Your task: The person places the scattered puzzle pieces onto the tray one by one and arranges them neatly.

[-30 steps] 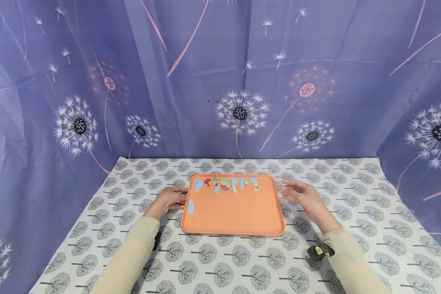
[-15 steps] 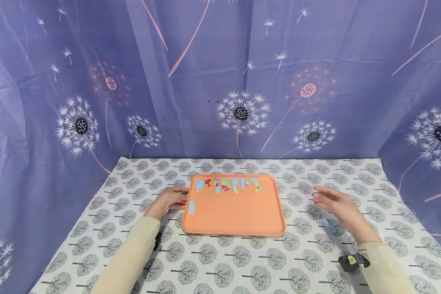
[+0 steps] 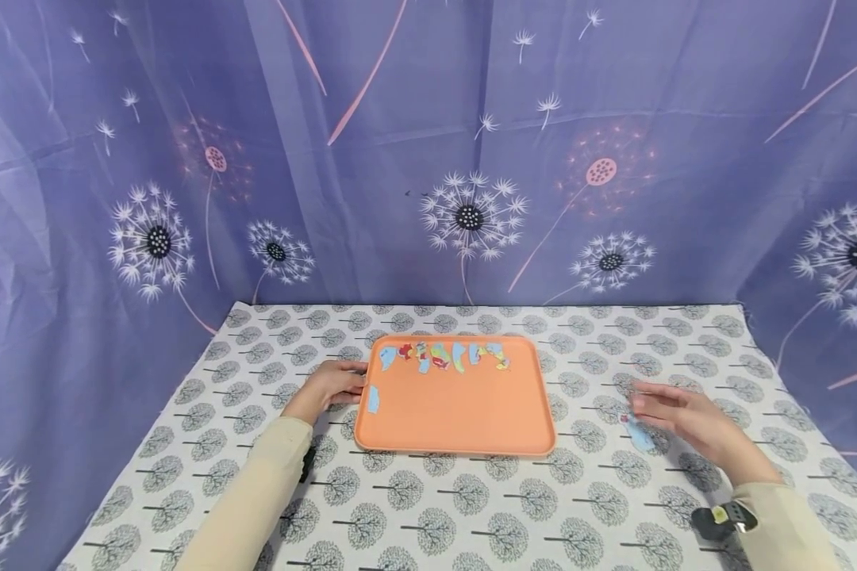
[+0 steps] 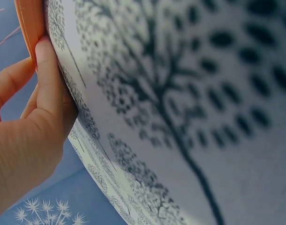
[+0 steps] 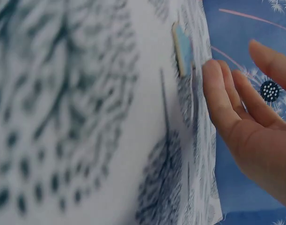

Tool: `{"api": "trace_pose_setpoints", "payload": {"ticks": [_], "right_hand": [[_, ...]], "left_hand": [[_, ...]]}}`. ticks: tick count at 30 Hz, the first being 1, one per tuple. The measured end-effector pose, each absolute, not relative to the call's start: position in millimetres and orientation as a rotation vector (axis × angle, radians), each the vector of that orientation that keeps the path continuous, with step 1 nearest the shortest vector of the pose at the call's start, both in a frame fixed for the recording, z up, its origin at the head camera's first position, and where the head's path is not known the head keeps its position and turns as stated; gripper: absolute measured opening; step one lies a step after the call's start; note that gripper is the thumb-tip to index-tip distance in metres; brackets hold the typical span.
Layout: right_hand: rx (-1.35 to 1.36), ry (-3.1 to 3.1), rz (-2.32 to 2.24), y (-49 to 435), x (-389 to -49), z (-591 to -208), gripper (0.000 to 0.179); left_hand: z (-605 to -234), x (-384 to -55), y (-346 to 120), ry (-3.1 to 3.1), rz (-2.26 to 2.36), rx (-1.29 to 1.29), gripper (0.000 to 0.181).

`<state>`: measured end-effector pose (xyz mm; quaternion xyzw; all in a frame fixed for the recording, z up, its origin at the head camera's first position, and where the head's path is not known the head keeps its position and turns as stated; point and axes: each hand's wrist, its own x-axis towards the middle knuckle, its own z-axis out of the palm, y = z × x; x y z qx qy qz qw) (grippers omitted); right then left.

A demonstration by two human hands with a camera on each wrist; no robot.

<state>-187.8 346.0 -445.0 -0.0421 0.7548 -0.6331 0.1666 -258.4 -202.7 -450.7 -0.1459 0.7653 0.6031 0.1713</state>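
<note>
An orange tray lies on the tree-print cloth. My left hand holds its left edge; in the left wrist view the thumb and a finger pinch the tray's rim. Along the far side of the tray sits a row of colourful puzzle pieces, and a light blue puzzle piece is by the left rim. On the cloth to the right lies another light blue puzzle piece with a reddish end. My right hand hovers beside it, thumb apart from the fingers, holding nothing.
The tree-print cloth covers the table. A purple curtain with dandelions hangs behind and at the sides. A dark wrist device is strapped at the right sleeve.
My right hand has moved away from the tray's right side, rightward and nearer, to the loose puzzle piece, which came into view. My left hand has stayed at the tray's edge.
</note>
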Motion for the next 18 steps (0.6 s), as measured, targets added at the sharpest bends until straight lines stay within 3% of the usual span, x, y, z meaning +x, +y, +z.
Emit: {"api": "trace_pose_setpoints", "payload": {"ticks": [18], "right_hand": [[-0.239, 2.369, -1.402, 352, -186, -457, 0.067]], "left_hand": [[-449, -257, -202, 2.186, 1.702, -0.402, 0.047]]}}
